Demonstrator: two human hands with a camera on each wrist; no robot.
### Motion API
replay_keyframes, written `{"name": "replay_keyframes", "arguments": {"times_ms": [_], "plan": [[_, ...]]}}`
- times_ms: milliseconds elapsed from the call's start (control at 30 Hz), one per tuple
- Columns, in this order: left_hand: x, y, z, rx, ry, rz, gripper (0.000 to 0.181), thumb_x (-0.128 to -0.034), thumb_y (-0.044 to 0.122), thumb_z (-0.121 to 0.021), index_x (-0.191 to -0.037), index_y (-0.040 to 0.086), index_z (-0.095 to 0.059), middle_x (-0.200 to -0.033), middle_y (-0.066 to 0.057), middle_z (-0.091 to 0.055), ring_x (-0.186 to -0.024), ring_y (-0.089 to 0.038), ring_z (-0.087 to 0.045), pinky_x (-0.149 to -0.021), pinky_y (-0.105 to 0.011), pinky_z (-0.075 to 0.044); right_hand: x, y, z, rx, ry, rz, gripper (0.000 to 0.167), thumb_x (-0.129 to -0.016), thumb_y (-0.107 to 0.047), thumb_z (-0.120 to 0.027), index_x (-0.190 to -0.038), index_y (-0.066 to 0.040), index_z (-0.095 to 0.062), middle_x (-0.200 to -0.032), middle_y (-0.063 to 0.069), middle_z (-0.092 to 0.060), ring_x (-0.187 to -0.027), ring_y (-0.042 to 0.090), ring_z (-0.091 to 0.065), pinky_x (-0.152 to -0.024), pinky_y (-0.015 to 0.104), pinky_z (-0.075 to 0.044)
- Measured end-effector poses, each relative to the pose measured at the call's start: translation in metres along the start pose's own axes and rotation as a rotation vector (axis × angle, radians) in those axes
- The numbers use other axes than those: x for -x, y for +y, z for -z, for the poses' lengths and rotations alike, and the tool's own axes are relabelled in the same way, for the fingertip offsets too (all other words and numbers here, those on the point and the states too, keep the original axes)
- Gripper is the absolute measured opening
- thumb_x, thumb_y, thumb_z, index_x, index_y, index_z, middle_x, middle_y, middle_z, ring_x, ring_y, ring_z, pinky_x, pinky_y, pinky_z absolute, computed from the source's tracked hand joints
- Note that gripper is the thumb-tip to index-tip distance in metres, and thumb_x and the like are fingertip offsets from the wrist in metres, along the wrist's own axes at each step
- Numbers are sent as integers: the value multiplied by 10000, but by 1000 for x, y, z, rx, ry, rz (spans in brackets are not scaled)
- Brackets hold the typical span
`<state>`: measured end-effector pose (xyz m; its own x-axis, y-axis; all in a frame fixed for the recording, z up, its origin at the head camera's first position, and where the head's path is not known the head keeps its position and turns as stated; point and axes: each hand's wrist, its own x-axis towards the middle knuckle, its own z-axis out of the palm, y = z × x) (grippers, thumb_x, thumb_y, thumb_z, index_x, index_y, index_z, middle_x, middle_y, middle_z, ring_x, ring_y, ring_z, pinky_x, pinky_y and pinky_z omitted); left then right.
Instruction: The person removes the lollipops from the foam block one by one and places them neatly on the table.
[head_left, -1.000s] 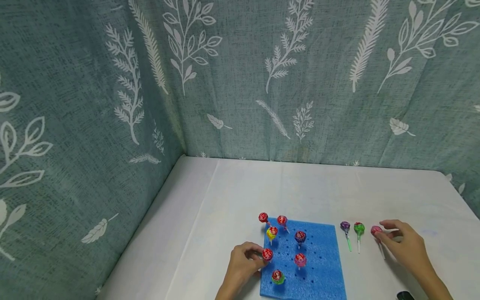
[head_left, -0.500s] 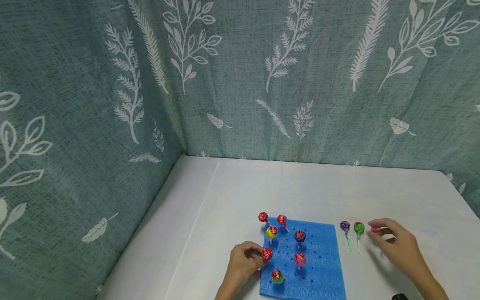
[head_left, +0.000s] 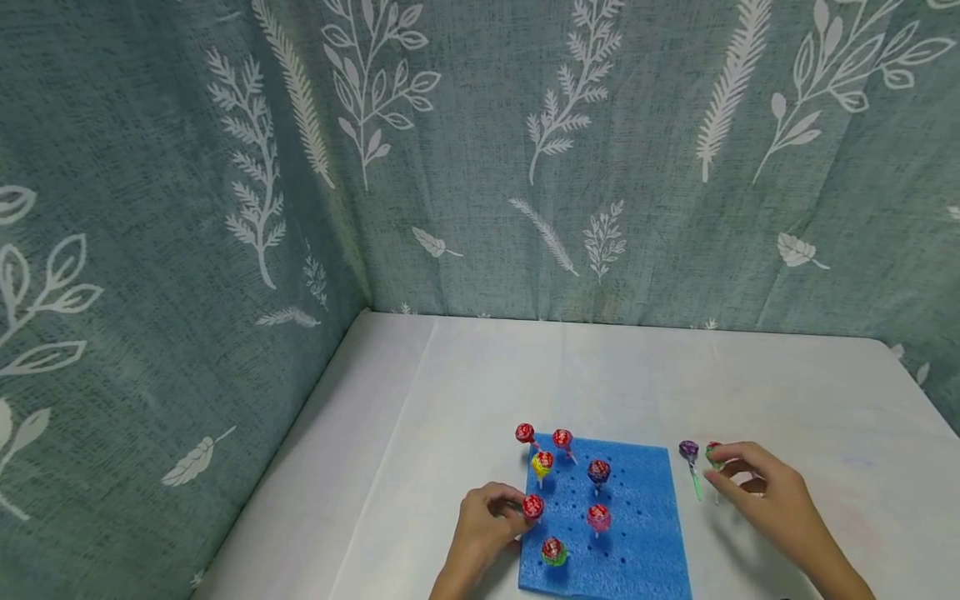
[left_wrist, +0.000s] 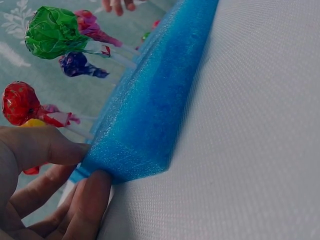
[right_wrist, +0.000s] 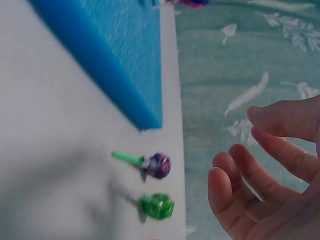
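Our left hand (head_left: pixel 483 523) pinches the foam (head_left: pixel 651 517). Our loose right hand (head_left: pixel 778 492) seemingly seeks the green lollipop (right_wrist: pixel 157 206); that needs pinching.

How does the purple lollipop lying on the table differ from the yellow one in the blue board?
The purple lollipop lies on the table; the yellow lollipop stands in the blue board. The purple lollipop's stick is green; the yellow lollipop's looks white. Both have wrapped heads.
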<state>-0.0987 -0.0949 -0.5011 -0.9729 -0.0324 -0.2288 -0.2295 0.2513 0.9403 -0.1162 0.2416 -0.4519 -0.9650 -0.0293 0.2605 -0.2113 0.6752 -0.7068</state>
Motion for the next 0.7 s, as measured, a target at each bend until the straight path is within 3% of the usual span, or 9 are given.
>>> {"name": "replay_keyframes", "arguments": {"times_ms": [333,700], "plan": [[0,-1,0,7,3,-8,234,-668,-46,-772,-866,37,-679,-701,-43,-576,-636,-154,-544,-475,-307,-560,2,-23,-8,-44,-35,69,203,-801,-85,-745,-986,-102,-665,-958,33,-623,-760,0,-559,-555,210,-523],[0,-1,0,24,-1,-23,224,-665,-44,-776,-856,30,-685,-704,-52,-582,-627,-155,-550,-467,-316,-560,5,-41,-19,-54,-116,-10,224,-807,-155,-753,-1006,-104,-665,-959,17,-629,-777,68,-584,-605,211,-546]]}}
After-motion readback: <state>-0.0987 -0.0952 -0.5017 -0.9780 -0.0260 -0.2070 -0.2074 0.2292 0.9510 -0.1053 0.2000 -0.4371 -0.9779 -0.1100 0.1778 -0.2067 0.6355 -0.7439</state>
